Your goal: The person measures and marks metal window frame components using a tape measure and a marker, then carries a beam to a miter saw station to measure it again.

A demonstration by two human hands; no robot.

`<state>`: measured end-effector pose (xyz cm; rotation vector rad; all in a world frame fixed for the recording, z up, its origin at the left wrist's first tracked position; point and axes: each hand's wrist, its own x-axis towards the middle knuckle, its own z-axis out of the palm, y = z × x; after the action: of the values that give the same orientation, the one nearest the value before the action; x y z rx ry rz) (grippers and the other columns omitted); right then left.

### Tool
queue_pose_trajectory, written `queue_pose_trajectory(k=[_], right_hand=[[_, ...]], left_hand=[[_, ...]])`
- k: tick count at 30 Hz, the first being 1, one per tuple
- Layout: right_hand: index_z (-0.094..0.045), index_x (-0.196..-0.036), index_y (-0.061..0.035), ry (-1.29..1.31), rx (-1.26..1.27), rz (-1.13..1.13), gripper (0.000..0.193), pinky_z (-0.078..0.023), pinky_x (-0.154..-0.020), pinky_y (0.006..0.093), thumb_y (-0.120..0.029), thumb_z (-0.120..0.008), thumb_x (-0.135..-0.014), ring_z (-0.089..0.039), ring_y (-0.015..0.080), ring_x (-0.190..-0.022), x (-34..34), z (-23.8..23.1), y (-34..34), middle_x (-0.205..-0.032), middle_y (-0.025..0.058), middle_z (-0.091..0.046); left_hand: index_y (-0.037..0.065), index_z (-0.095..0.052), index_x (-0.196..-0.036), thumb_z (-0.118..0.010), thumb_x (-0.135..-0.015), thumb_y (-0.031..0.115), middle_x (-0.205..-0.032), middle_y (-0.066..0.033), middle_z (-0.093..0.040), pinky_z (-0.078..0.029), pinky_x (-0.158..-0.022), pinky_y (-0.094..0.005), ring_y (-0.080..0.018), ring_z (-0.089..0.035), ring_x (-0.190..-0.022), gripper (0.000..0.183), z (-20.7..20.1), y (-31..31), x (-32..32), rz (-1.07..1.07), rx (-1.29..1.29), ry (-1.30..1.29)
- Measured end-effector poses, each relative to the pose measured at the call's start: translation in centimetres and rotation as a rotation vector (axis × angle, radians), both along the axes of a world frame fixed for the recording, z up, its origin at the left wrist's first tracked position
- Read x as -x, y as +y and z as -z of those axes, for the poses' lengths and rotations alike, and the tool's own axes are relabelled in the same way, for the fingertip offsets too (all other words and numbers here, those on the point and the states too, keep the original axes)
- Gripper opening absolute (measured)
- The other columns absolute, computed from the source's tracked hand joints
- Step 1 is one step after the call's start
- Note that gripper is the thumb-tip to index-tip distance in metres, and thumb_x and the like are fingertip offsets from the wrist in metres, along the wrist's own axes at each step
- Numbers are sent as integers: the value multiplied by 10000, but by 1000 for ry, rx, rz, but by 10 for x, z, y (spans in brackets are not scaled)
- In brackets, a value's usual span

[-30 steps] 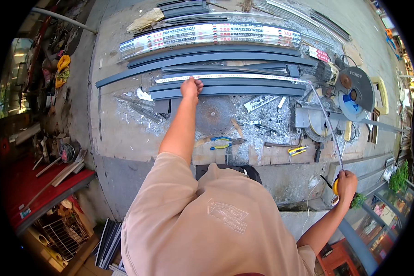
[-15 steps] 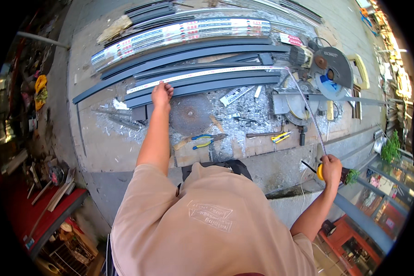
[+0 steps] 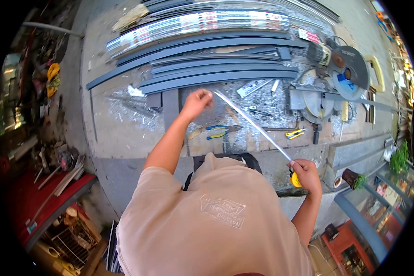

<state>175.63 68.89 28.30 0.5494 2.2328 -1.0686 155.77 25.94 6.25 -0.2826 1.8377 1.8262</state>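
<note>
My right hand (image 3: 307,175) grips a yellow tape measure (image 3: 296,180) at the right, near the bench's front edge. Its white blade (image 3: 255,126) runs out up and to the left, over the bench. The blade's free end lies just right of my left hand (image 3: 198,105), apart from the fingertips. Those fingers are curled in and slightly blurred, with nothing visible in them. Just beyond that hand, long dark grey metal profiles (image 3: 221,77) lie side by side. Pliers with blue and yellow handles (image 3: 221,132) rest between my arms.
A cut-off saw with a large round blade (image 3: 347,73) stands at the right. Plastic-wrapped profiles (image 3: 198,27) lie at the back. A yellow utility knife (image 3: 295,134) sits near the front edge. Metal shavings (image 3: 133,103) litter the bench. A potted plant (image 3: 354,179) stands at the right.
The tape blade has come off the profiles and is much shorter. My left hand has moved right and nearer; my right hand has moved left with the tape measure. The view has shifted.
</note>
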Motion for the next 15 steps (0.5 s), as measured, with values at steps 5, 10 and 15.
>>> queue_pose_trajectory(k=[5,10,15], right_hand=[[-773,-930,28,-85,-24,29,272,-480,-676,328,-212,-669,-1004,-610,136,-738,-21,9,14,-774,82,-699],[-775,-920,29,-99,-38,86,308,-480,-676,324,-249,-676,-1006,-595,121,-731,-50,15,20,-768,75,-701],[-777,-931,7,18,145,147,353,-463,-654,309,-312,-662,-1025,-598,128,-746,-36,-2,18,-823,66,-704]], left_hand=[[-41,-586,-1287,-794,-865,176,-1159,-213,-695,-547,-914,-430,-322,-691,-1002,518,75,-134,10,-1028,778,111],[55,-565,-1371,-805,-927,451,-1249,-127,-633,-560,-921,-389,-262,-662,-1070,641,81,-183,35,-1126,-37,-298],[74,-632,-1287,-689,-1030,375,-1196,-87,-657,-555,-920,-359,-239,-648,-1018,400,100,-217,36,-1206,-51,-283]])
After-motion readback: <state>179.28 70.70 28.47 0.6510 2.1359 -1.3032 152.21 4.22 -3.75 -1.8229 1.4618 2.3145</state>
